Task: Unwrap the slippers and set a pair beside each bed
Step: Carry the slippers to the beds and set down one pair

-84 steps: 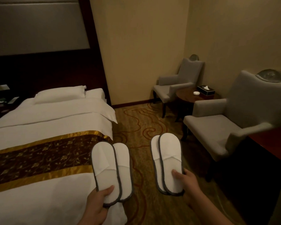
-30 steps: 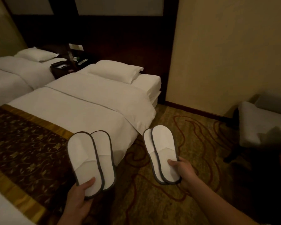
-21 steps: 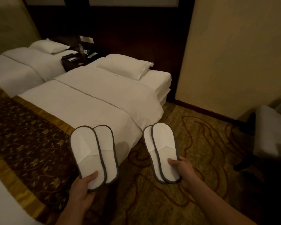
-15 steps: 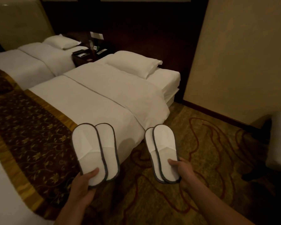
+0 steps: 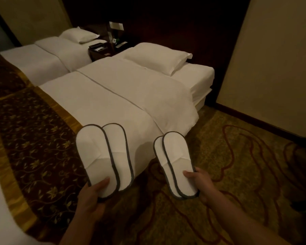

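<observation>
Each of my hands holds a pair of white slippers with grey trim, unwrapped. My left hand (image 5: 92, 197) grips the left pair (image 5: 104, 156) by its heel end, the two slippers side by side over the near bed's (image 5: 124, 92) edge. My right hand (image 5: 200, 183) grips the right pair (image 5: 175, 161), stacked one on the other, above the patterned carpet (image 5: 228, 165) just right of that bed. A second bed (image 5: 48, 55) lies further left.
A dark bedside table (image 5: 102, 50) with small items stands between the two beds. A brown and gold runner (image 5: 30, 138) crosses the near bed's foot. A beige wall (image 5: 272, 59) with a dark skirting bounds the carpet strip on the right.
The view has swung left and forward from the armchairs toward the beds' heads. Both hands keep the same grip on their slipper pairs.
</observation>
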